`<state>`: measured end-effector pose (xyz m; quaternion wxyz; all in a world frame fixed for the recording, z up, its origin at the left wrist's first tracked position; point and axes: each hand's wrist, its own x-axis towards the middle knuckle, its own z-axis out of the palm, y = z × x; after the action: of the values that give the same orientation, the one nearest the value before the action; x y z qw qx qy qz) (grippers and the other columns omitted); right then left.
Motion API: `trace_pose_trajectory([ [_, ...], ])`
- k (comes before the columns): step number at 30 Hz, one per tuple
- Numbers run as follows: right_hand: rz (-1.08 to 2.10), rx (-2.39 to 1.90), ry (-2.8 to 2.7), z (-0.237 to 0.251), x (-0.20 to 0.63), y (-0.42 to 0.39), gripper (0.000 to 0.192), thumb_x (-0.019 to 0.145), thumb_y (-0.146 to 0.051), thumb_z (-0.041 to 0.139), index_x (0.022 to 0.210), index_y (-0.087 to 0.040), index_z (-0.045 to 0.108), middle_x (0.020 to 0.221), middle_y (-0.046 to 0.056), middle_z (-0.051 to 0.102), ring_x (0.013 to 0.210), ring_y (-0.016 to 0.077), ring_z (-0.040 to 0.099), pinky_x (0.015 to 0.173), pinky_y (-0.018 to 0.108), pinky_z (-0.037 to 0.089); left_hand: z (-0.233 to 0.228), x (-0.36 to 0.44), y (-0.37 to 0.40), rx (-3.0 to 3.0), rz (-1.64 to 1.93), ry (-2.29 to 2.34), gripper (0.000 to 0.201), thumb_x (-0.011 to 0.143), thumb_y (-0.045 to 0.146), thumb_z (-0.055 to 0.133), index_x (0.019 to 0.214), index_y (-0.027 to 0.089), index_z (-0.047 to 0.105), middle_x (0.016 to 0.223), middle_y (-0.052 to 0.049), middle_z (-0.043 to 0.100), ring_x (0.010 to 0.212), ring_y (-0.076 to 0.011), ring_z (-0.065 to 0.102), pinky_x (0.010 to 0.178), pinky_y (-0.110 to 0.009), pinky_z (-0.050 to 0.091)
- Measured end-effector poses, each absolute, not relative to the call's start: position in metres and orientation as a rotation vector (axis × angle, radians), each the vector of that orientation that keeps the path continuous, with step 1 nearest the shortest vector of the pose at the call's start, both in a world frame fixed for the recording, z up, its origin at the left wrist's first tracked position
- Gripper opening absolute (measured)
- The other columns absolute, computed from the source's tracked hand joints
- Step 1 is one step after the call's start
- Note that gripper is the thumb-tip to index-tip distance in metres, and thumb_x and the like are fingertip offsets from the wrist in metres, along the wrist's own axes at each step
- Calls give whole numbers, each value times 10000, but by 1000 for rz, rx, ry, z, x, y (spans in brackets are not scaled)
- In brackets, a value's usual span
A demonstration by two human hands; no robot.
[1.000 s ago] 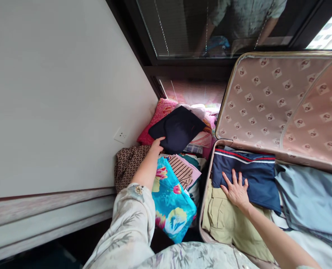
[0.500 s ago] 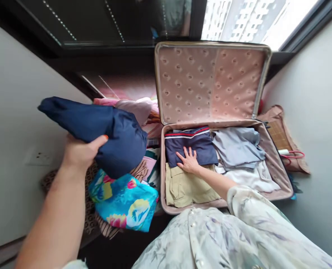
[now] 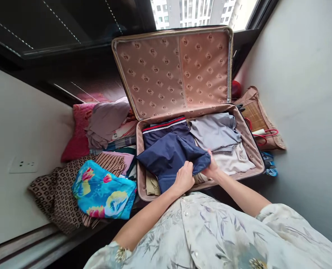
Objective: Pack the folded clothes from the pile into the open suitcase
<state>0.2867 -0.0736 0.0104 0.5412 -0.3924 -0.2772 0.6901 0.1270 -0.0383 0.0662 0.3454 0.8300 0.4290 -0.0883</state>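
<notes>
A navy blue garment (image 3: 166, 157) is spread over the left half of the open suitcase (image 3: 139, 149). My left hand (image 3: 185, 176) grips its near edge with curled fingers. At its right end, my right hand (image 3: 211, 168) is closed on the same cloth, thumb on top. Partly under it lie a folded navy piece with red and white stripes (image 3: 166, 127) and khaki cloth (image 3: 152, 185). In the right half are folded grey-blue clothes (image 3: 215, 129) and white clothes (image 3: 236, 160).
Left of the suitcase lie a blue floral cloth (image 3: 104, 190), a brown patterned cloth (image 3: 62, 194), a mauve cloth (image 3: 104, 119) and a pink pillow-like item (image 3: 77, 130). To the right are a brown bag (image 3: 260, 119) and a red cord (image 3: 272, 131). The suitcase lid (image 3: 174, 71) stands raised against the window.
The navy garment has come from the left, above the clothes pile, into the suitcase. My right hand has left the striped piece and now grips the garment too. The view has shifted right.
</notes>
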Motion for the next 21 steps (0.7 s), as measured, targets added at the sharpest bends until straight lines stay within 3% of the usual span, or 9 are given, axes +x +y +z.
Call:
trace_pose_trajectory([
  [3, 1679, -1067, -508, 22, 313, -100, 552, 863, -625, 691, 1338, -369, 579, 1114, 35, 732, 1049, 256, 686, 868, 442, 584, 62, 164, -34, 1968, -29, 1245, 225, 832, 47, 574, 969, 212, 509, 1089, -79, 577, 1007, -228, 627, 887, -345, 508],
  [5, 1614, -1243, -475, 27, 336, -109, 706, 727, -508, 842, 1354, -345, 562, 1094, 20, 746, 1049, 245, 689, 941, 444, 560, 62, 192, -35, 1821, 81, 1202, 238, 820, 82, 635, 990, 205, 522, 1115, -84, 574, 1051, -228, 609, 928, -348, 506],
  [8, 1448, -1456, -540, 25, 386, -114, 656, 596, -356, 905, 1191, -223, 664, 1123, 76, 754, 1066, 264, 686, 1005, 436, 534, 59, 228, -41, 1477, 136, 902, 440, 799, 148, 718, 1200, 201, 544, 1332, -122, 544, 1096, -217, 618, 969, -360, 516],
  [11, 1496, -1539, -512, 8, 437, -120, 619, 597, -352, 869, 1165, -204, 672, 1193, 116, 739, 1024, 277, 706, 914, 438, 570, 52, 244, -44, 1174, 125, 617, 652, 844, 255, 727, 1436, 230, 453, 1502, -160, 470, 1092, -207, 654, 986, -398, 529],
  [15, 1521, -1770, -539, -23, 460, -122, 739, 537, -231, 789, 1247, -215, 586, 1133, 88, 746, 939, 244, 705, 840, 404, 573, 36, 221, -23, 1575, 274, 790, 577, 850, 234, 688, 1406, 209, 534, 1473, -158, 511, 1257, -282, 578, 1065, -463, 494],
  [18, 1413, -1833, -609, -31, 466, -119, 755, 502, -143, 693, 1247, -177, 579, 1168, 74, 731, 1030, 235, 672, 942, 380, 543, 23, 183, 1, 2028, 282, 1150, 545, 852, 206, 667, 1386, 218, 558, 1516, -156, 463, 1382, -352, 465, 1125, -563, 424],
  [21, 1334, -1900, -843, -23, 497, -117, 856, 513, -95, 629, 1362, -164, 546, 1283, 79, 697, 1137, 229, 640, 1004, 335, 516, 10, 152, 8, 2231, 91, 1257, 539, 884, 250, 663, 1407, 235, 533, 1549, -160, 414, 1381, -380, 462, 1072, -590, 455],
])
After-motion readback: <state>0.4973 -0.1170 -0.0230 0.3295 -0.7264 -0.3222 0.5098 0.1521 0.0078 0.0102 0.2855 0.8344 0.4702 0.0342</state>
